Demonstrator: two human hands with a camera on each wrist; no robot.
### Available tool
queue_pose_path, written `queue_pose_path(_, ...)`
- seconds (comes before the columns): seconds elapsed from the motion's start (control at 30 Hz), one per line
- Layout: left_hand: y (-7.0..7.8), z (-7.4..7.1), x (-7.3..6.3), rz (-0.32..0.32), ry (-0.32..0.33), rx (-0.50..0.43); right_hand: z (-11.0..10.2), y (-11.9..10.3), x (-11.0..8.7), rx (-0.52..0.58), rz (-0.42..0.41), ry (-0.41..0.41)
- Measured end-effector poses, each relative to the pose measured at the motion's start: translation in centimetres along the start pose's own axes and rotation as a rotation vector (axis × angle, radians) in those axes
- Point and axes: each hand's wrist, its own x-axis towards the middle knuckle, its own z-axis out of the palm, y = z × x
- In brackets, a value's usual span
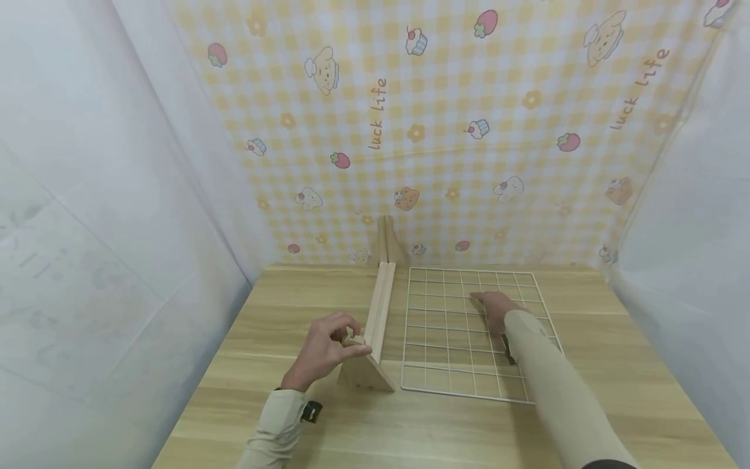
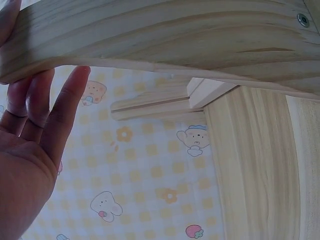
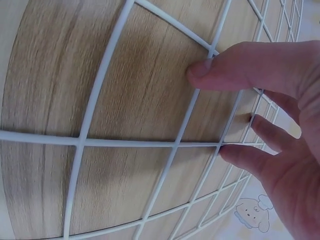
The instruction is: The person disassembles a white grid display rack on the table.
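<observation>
A wooden stand (image 1: pixel 381 312) has two upright end pieces joined by a long grooved bar. My left hand (image 1: pixel 328 345) grips the top of the near end piece (image 2: pixel 165 40), with fingers on one side and the thumb on the other. To the right of the stand, a white wire grid panel (image 1: pixel 448 345) lies on the table. Over its right half reaches my right hand (image 1: pixel 495 309). Seen from the right wrist, the thumb touches one wire of the grid (image 3: pixel 80 141) and the other fingertips are spread at wires farther along.
The wood-grain table (image 1: pixel 263 417) meets a checked cloth backdrop (image 1: pixel 445 156) with cartoon prints behind. The stand's far end piece (image 1: pixel 388 241) is close to that backdrop. White sheeting (image 1: pixel 117 215) hangs on the left, and more on the right.
</observation>
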Motion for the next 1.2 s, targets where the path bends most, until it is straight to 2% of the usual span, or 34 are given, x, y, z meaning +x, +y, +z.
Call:
queue_pose_path(0.33, 0.0, 0.3, 0.3, -0.018, -0.005, -0.003, 0.0, 0.0, 0.2, -0.011, 0.028, -0.002)
queue_pose_path(0.7, 0.5, 0.5, 0.8, -0.029, -0.004, -0.018, 0.3, 0.4, 0.3, 0.041, 0.019, 0.002)
queue_pose_path(1.03, 0.4, 0.8, 1.3, -0.019, -0.010, -0.038, 0.2, 0.0, 0.0, 0.032, -0.020, 0.018)
queue_pose_path(1.2, 0.3, 0.7, 1.4, -0.004, -0.019, -0.037, 0.3, 0.2, 0.3, 0.039, 0.014, 0.016)
